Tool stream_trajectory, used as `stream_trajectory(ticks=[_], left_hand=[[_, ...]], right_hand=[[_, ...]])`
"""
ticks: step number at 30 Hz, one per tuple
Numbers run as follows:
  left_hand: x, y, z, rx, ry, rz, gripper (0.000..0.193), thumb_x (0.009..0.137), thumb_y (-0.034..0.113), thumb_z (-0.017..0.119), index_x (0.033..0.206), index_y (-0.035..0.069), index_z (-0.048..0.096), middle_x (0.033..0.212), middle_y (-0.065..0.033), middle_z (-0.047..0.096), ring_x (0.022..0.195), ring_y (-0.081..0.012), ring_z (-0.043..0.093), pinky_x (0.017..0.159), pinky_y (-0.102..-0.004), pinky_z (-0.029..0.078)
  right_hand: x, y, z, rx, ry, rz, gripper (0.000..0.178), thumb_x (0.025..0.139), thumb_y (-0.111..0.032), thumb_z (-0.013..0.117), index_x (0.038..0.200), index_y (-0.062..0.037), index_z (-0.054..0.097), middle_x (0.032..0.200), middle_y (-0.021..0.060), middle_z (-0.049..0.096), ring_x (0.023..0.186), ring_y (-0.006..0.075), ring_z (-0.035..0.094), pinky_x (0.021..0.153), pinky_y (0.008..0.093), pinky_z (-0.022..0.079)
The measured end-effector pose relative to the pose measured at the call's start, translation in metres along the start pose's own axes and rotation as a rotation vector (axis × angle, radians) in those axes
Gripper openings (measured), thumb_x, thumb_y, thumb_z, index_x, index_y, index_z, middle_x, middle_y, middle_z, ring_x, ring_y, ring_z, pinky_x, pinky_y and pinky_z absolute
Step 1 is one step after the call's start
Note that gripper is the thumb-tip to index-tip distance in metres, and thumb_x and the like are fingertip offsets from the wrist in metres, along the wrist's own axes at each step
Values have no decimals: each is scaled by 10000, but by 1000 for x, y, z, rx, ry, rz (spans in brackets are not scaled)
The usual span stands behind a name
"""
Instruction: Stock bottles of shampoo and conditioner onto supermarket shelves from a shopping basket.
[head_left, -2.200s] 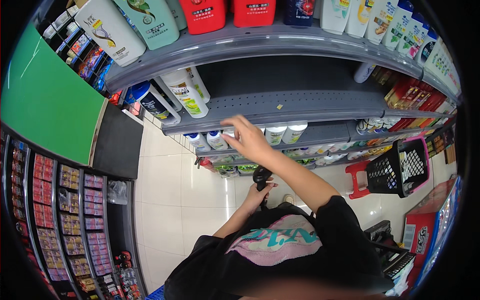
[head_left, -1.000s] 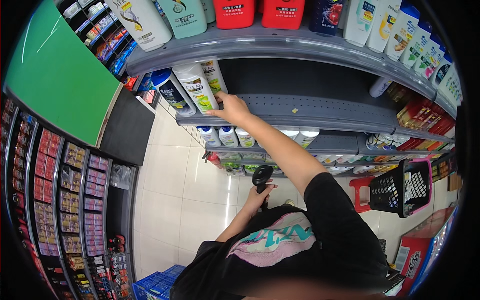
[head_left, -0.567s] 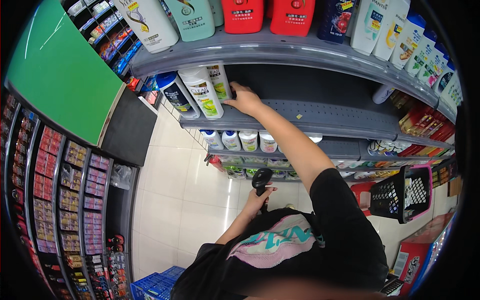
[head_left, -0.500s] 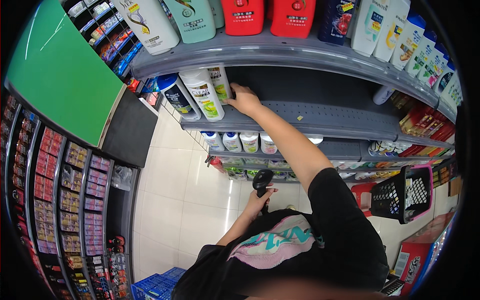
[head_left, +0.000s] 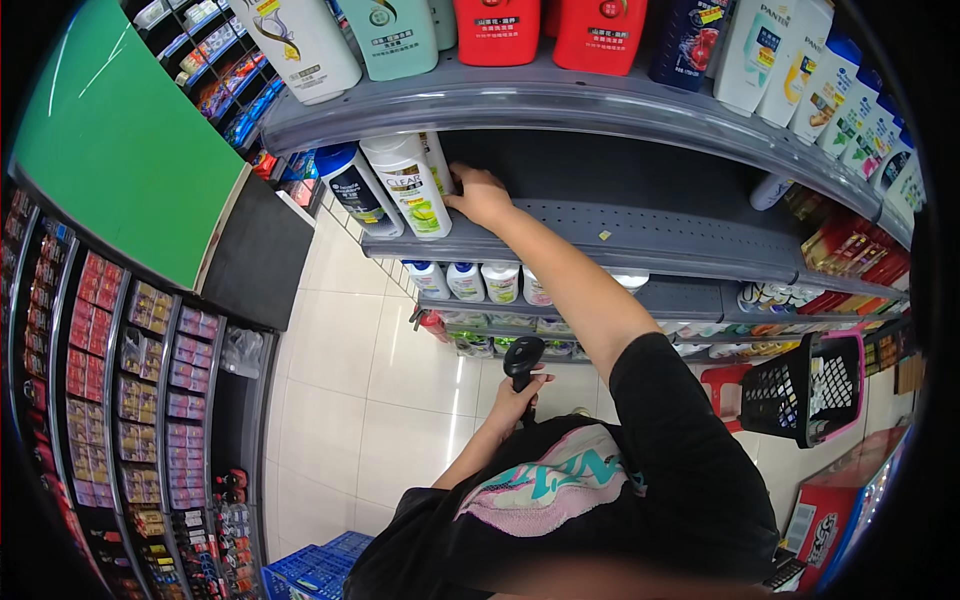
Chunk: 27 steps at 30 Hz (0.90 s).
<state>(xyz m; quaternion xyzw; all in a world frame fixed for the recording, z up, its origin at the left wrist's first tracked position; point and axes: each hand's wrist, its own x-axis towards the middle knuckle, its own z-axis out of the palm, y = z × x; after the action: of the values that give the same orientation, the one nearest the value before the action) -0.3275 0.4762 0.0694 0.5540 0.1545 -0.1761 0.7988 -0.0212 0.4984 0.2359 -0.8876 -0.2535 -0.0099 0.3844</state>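
My right hand point(head_left: 482, 198) reaches onto the middle shelf point(head_left: 600, 185), fingers curled at the right side of a white shampoo bottle point(head_left: 434, 158). That bottle is partly hidden behind another white shampoo bottle point(head_left: 407, 185) with a green label. At the far left of the row leans a dark shampoo bottle point(head_left: 358, 190) with a blue cap. Lower down, my left hand point(head_left: 512, 400) is wrapped around the handle of a black handheld scanner point(head_left: 523, 356), held upright in front of my shirt.
Large shampoo bottles point(head_left: 598, 35) line the upper shelf. Smaller bottles point(head_left: 465, 282) stand on the shelf below. A black basket point(head_left: 790, 390) is on the right, beside a red stool point(head_left: 722, 395). A blue crate point(head_left: 318, 568) sits low on the left, near racks of small packs point(head_left: 150, 400).
My right hand has moved slightly left and inward with the rear white bottle, which now shows less behind the front one. My left hand keeps hold of the scanner.
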Motion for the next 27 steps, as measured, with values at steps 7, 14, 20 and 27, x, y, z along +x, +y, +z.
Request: stream_trajectory(ticks=[7, 14, 20, 27], left_hand=[[3, -2, -3, -7, -29, -14, 384, 961, 226, 658, 1286, 42, 569, 1079, -64, 722, 627, -49, 465, 588, -217, 411], [7, -6, 3, 29, -91, -71, 381, 960, 226, 659, 1293, 65, 570, 1085, -59, 723, 635, -49, 466, 593, -212, 408], [19, -33, 19, 27, -224, -176, 395, 963, 243, 654, 1299, 54, 565, 1082, -60, 722, 629, -51, 464, 588, -213, 410], [22, -39, 80, 188, -374, -136, 396, 963, 241, 652, 1289, 34, 568, 1061, -70, 726, 624, -54, 483, 581, -220, 416]], right_hand=[[-1, 4, 1, -40, -3, 7, 517, 797, -257, 784, 1238, -75, 583, 1144, 173, 696, 1040, 359, 670, 891, 434, 543], [-70, 5, -43, -26, 203, -133, 439, 874, -220, 723, 1268, -86, 580, 1273, 148, 592, 814, 273, 668, 747, 386, 541], [-215, 40, -87, 132, 328, -74, 303, 893, -54, 675, 1192, -84, 635, 1271, 113, 572, 589, 112, 504, 573, 261, 467], [-427, 126, -97, 147, 422, 379, 236, 893, -35, 658, 1125, -76, 646, 1228, 108, 565, 594, 126, 543, 571, 272, 473]])
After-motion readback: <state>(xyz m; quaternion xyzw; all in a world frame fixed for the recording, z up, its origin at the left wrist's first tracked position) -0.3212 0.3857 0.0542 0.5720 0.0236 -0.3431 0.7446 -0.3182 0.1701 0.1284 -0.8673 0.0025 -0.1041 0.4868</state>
